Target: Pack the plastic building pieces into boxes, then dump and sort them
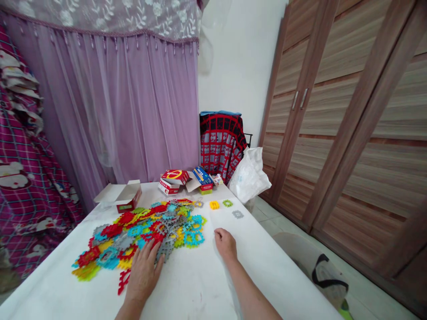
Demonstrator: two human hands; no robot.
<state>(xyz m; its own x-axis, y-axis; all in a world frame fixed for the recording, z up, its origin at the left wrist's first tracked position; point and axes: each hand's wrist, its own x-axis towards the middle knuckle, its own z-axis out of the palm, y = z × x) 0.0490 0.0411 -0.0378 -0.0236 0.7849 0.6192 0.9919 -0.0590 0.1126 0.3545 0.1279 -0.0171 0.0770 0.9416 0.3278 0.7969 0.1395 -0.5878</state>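
Note:
A heap of flat, toothed plastic tiles (147, 231) in red, blue, yellow, green and grey is spread over the white table (200, 284). My left hand (144, 271) lies flat on the near edge of the heap, fingers stretched out over grey and red tiles. My right hand (226, 244) rests on the bare tabletop to the right of the heap, fingers curled down loosely, with nothing seen in it. Beyond it lie three single tiles: a yellow tile (214, 205), a green tile (227, 203) and a grey tile (238, 214).
Small cardboard boxes (180, 180) and an open box (128, 198) stand at the table's far end. Behind are a chair with a red patterned cloth (220, 140), a white plastic bag (249, 175), a purple curtain and wooden wardrobe doors. A stool (313, 262) sits right of the table.

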